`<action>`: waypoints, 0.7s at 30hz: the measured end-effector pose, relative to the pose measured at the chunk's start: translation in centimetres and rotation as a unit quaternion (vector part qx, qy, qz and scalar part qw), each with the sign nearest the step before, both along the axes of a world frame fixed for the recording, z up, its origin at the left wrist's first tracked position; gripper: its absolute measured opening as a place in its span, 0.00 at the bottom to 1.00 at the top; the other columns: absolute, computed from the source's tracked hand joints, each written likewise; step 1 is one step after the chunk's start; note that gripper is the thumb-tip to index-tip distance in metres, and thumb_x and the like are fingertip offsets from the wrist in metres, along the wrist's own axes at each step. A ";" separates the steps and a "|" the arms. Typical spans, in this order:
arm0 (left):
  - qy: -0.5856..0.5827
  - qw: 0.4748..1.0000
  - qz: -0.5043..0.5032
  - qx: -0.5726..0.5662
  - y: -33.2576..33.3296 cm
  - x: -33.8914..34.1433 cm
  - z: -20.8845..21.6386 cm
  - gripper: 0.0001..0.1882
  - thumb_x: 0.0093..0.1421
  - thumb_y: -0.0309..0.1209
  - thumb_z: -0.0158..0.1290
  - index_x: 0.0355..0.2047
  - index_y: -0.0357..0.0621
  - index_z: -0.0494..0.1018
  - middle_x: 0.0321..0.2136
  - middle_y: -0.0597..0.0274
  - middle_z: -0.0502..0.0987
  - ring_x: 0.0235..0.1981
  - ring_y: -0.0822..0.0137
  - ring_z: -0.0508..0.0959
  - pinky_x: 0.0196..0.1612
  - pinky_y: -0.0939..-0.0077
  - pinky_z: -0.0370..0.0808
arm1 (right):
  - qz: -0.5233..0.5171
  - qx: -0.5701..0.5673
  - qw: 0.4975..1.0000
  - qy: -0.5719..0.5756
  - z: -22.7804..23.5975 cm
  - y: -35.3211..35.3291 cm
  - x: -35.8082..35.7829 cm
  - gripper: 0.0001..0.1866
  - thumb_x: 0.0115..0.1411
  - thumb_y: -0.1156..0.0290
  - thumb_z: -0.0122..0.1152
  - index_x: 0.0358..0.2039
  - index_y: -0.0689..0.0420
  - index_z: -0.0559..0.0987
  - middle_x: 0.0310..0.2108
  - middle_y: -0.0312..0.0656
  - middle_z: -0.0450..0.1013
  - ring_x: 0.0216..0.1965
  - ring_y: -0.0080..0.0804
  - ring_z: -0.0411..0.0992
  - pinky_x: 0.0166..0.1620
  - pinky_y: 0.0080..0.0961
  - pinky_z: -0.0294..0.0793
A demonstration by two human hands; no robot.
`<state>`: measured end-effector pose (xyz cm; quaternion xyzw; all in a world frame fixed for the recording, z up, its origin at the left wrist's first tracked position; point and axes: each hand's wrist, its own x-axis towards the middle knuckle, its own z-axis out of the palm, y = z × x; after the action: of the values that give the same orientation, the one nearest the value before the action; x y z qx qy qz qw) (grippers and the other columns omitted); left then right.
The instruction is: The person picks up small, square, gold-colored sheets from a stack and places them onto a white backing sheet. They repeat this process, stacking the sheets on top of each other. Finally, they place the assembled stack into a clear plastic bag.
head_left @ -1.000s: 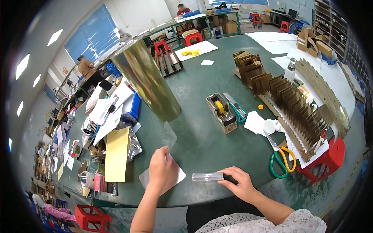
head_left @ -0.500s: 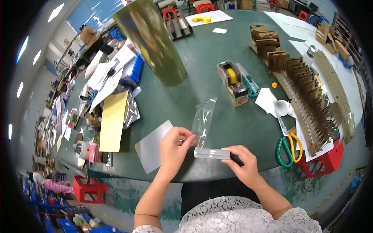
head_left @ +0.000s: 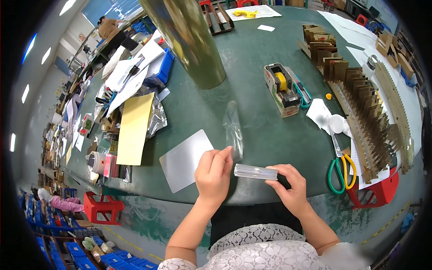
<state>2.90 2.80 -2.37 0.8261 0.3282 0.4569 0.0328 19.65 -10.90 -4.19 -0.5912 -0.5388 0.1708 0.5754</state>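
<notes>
My right hand pinches the right end of a small stack of thin, shiny silvery pieces, their layered edges showing. The stack is held level just above the table's near edge. To its left, my left hand is closed, thumb and fingers pinched on a clear plastic bag. The bag looks crumpled and extends away from me over the green table; it is apart from the stack. Beside my left hand lies a translucent white sheet with rounded corners.
A tall olive-gold roll stands beyond my hands. Further right are a tape dispenser, scissors with green and yellow handles, and a toothed rack of brown pieces. Papers and a yellow sheet crowd the left.
The bag has come away from the left end of the stack, in my left hand. The stack's layered edges now show plainly. My right hand keeps its grip, and the whole view has shifted slightly.
</notes>
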 end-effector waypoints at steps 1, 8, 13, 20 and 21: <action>0.007 1.000 -0.004 0.021 0.0 0.3 -0.1 0.18 0.46 0.13 0.66 0.38 0.40 0.81 0.29 0.60 0.76 0.25 0.66 0.75 0.25 0.74 0.72 | -0.001 -0.003 1.000 -0.001 0.0 0.0 0.0 0.18 0.54 0.77 0.73 0.46 0.59 0.83 0.40 0.44 0.80 0.40 0.38 0.77 0.45 0.31 0.76; 0.001 0.996 -0.045 0.072 -0.1 0.4 0.6 0.21 0.42 0.11 0.65 0.38 0.40 0.80 0.27 0.60 0.75 0.27 0.61 0.75 0.29 0.70 0.71 | -0.003 -0.007 1.000 0.006 -0.1 -0.2 0.1 0.18 0.54 0.77 0.73 0.46 0.58 0.83 0.40 0.44 0.80 0.41 0.39 0.77 0.45 0.31 0.76; -0.027 0.992 -0.060 0.107 -1.5 -1.7 0.6 0.20 0.43 0.15 0.68 0.39 0.42 0.81 0.28 0.63 0.74 0.27 0.63 0.73 0.28 0.69 0.68 | -0.001 0.006 1.000 -0.002 -0.1 -0.1 -0.1 0.19 0.54 0.77 0.73 0.47 0.58 0.83 0.39 0.43 0.80 0.40 0.39 0.77 0.45 0.30 0.76; -0.013 0.997 -0.041 0.068 -4.3 -2.7 -0.3 0.19 0.47 0.22 0.71 0.40 0.47 0.83 0.38 0.64 0.74 0.36 0.63 0.74 0.40 0.69 0.71 | 0.008 -0.002 1.000 0.011 0.0 0.1 -0.5 0.19 0.54 0.77 0.73 0.47 0.58 0.83 0.41 0.43 0.81 0.42 0.40 0.78 0.46 0.31 0.76; -0.002 0.998 -0.035 0.052 -4.7 -2.5 -0.7 0.16 0.49 0.24 0.70 0.40 0.47 0.84 0.40 0.62 0.73 0.40 0.62 0.73 0.43 0.67 0.71 | 0.005 -0.002 1.000 0.012 -0.2 0.0 -0.4 0.19 0.54 0.77 0.72 0.47 0.58 0.83 0.42 0.43 0.81 0.42 0.40 0.78 0.46 0.32 0.77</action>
<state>0.40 -1.90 -3.06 0.8364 0.2750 0.4740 0.0063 19.29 -10.86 -4.43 -0.5872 -0.5343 0.1819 0.5802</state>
